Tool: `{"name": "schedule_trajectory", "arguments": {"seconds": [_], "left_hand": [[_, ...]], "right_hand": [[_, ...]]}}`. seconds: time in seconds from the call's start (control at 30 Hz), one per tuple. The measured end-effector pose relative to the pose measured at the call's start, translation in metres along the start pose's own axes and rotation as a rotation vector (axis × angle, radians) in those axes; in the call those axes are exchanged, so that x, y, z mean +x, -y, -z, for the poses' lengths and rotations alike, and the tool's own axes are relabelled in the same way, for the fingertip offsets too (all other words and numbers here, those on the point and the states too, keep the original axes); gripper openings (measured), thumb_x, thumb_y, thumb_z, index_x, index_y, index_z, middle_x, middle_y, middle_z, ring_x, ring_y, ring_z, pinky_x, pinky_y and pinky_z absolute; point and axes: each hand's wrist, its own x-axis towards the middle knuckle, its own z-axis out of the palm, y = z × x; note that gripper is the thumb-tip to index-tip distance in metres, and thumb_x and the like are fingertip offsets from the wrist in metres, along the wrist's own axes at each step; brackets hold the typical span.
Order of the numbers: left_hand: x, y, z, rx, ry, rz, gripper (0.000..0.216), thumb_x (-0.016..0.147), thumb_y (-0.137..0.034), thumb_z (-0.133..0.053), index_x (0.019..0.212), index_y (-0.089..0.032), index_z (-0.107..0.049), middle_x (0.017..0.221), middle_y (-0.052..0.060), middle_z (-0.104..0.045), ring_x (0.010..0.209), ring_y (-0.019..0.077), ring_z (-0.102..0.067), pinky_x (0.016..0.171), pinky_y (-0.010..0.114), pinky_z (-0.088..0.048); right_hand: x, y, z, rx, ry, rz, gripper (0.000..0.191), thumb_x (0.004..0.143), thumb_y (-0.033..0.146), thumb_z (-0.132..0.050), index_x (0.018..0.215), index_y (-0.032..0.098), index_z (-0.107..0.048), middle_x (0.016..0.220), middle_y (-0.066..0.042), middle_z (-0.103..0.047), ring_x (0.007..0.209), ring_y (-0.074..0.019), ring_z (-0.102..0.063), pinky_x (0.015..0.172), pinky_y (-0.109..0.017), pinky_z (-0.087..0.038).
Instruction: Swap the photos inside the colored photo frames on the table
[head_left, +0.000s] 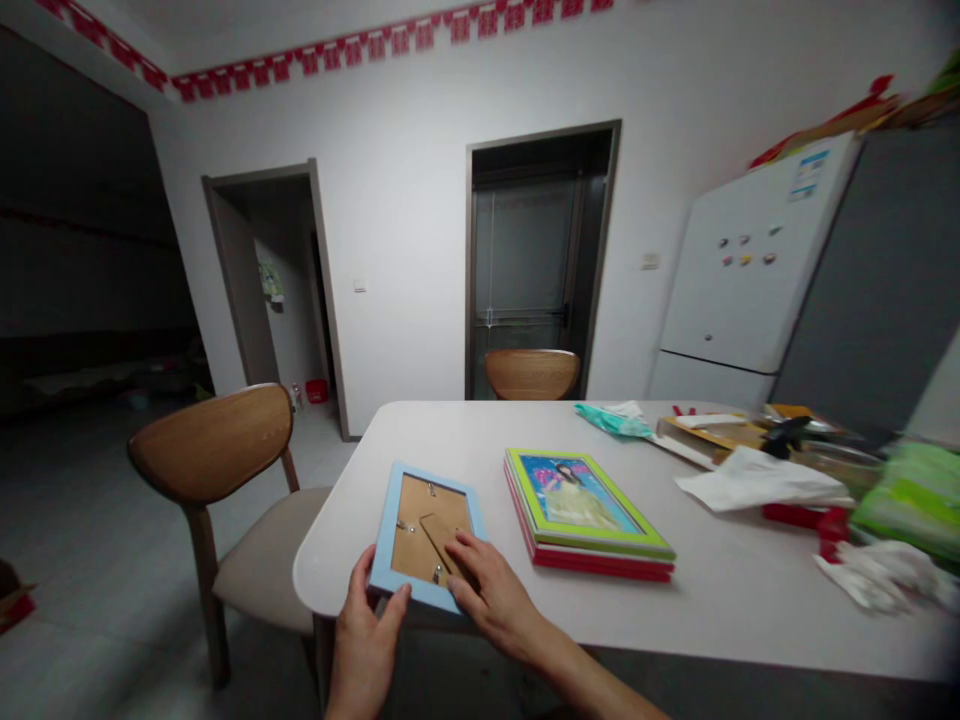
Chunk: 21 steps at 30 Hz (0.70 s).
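A light blue picture frame (383, 560) is turned back side up at the table's near left edge, its brown backboard (409, 505) and metal clips showing. My left hand (367, 625) grips its lower left corner, thumb on top and fingers along the side. Over the lower right part of the back lies my right hand (491, 590), its fingers and thumb bent around the fold-out stand (435, 535). What the fingertips press on is partly hidden. To the right is a stack of picture frames (592, 570), a lime green one with a picture of a figure in a dress uppermost, red ones beneath.
The white table (450, 430) also carries a teal package (615, 420), white paper (761, 480), a cardboard box (709, 432), crumpled tissue (885, 575) and a green bag (911, 500) on the right. Wooden chairs (214, 445) stand at the left and far sides. A fridge (750, 260) is behind.
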Motion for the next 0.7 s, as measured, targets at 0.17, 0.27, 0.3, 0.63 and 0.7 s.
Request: {"name": "schedule_trajectory", "arguments": {"seconds": [0.17,0.27,0.3,0.63,0.7], "left_hand": [[-0.013,0.03,0.002,0.289,0.049,0.0,0.058,0.071,-0.041,-0.048,0.121,-0.013,-0.035,0.122,0.013,-0.046,0.117,0.0269,-0.035,0.095,0.042,-0.031],[-0.015,0.039,0.001,0.434,0.066,-0.045,0.056,0.072,-0.039,-0.046,0.12,-0.011,-0.037,0.123,0.014,-0.045,0.12,0.029,-0.03,0.096,0.046,-0.028],[-0.015,0.041,0.001,0.475,0.082,-0.087,0.055,0.073,-0.038,-0.045,0.12,-0.011,-0.037,0.124,0.014,-0.044,0.119,0.0282,-0.03,0.097,0.047,-0.027],[0.003,0.016,0.002,0.633,0.35,-0.321,0.035,0.063,-0.02,-0.058,0.098,-0.016,-0.054,0.126,0.014,-0.041,0.119,0.0239,-0.033,0.098,0.044,-0.027],[0.003,0.01,0.001,0.611,0.394,-0.339,0.025,0.063,-0.016,-0.058,0.088,-0.018,-0.056,0.124,0.012,-0.044,0.119,0.0234,-0.033,0.098,0.044,-0.027]], "right_hand": [[-0.004,-0.004,0.005,-0.131,0.047,0.046,0.036,0.074,0.029,-0.045,0.107,0.018,-0.055,0.116,-0.011,-0.049,0.11,-0.0209,-0.042,0.092,-0.036,-0.031],[-0.004,-0.003,0.008,-0.178,0.067,0.055,0.032,0.074,0.027,-0.045,0.103,0.02,-0.057,0.114,-0.01,-0.05,0.107,-0.0208,-0.043,0.09,-0.035,-0.032],[-0.003,-0.002,0.009,-0.189,0.076,0.06,0.031,0.074,0.026,-0.045,0.102,0.021,-0.057,0.113,-0.01,-0.051,0.106,-0.0207,-0.044,0.089,-0.034,-0.032],[0.02,0.001,0.006,-0.055,0.25,0.129,0.023,0.066,0.025,-0.056,0.088,0.023,-0.065,0.109,-0.007,-0.05,0.101,-0.0189,-0.046,0.085,-0.029,-0.034],[0.023,0.004,0.001,-0.064,0.26,0.15,0.017,0.067,0.025,-0.055,0.08,0.024,-0.067,0.105,-0.005,-0.053,0.099,-0.0184,-0.046,0.085,-0.03,-0.034]]}}
